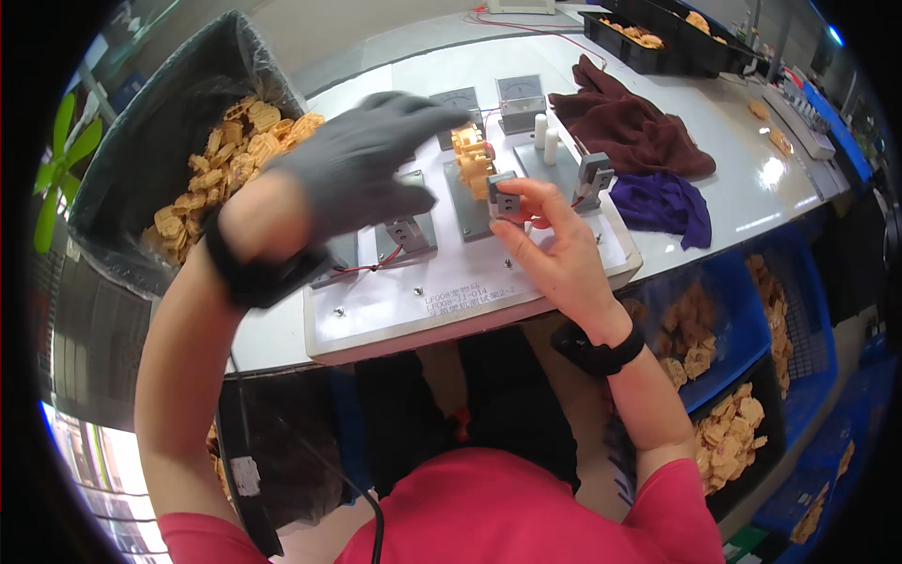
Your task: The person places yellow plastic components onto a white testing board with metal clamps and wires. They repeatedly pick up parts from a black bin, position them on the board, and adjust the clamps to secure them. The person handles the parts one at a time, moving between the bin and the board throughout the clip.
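Note:
A white test board (451,315) lies in front of me, with grey fixture plates and two small panel meters (520,91) at its back. On its middle plate stands a pale orange plastic part (473,162) with rounded, toothed shapes. My left hand (362,160), in a grey glove and blurred, reaches over the board with fingers stretched out and thumb apart. Its fingertips come close to the part's top; whether they touch I cannot tell. My bare right hand (554,240) pinches a small grey block (505,195) with holes, right against the part's lower end. Wires run beside the block.
A lined bin (113,211) of orange parts stands at the left. Brown (634,117) and purple cloths (662,207) lie right of the board. Black trays (648,56) with parts sit at the back right; blue crates (799,329) of parts are below right. White pegs (551,146) rise from a plate.

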The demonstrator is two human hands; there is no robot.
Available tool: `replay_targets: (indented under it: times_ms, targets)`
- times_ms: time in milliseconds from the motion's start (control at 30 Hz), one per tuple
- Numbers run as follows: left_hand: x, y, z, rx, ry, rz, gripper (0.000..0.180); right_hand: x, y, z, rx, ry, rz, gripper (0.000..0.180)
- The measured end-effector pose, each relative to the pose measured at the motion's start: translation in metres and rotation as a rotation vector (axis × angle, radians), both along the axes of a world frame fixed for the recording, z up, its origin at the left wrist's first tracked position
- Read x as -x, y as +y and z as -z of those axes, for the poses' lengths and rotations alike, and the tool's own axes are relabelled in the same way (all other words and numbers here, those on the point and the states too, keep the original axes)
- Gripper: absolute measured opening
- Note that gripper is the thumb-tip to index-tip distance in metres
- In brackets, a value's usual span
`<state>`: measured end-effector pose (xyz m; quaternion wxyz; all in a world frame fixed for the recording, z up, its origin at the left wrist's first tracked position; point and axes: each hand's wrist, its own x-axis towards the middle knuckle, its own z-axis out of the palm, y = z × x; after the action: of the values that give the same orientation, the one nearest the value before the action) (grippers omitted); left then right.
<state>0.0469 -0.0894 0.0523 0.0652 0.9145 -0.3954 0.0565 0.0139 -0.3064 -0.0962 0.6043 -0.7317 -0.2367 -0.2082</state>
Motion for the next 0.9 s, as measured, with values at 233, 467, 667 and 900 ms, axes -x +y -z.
replay_targets:
  times_ms: [233, 467, 667, 900]
  targets:
    - [-0.051, -0.070, 0.028, -0.618, -0.025, -0.029, 0.024, -0.003, 0.003, 0.008, -0.014, -0.107, -0.055, 0.029]
    - [-0.040, -0.057, -0.002, -0.436, -0.223, -0.030, 0.031, -0.001, -0.001, 0.012, 0.095, -0.063, 0.057, 0.026]
    - [0.073, 0.079, -0.109, -0.319, -0.207, -0.295, 0.041, -0.006, -0.005, 0.028, 0.107, -0.020, 0.008, 0.031]
    - [0.251, 0.391, 0.033, -0.390, -0.041, -1.323, 0.046, -0.007, -0.011, 0.037, 0.104, 0.017, 0.022, 0.036]
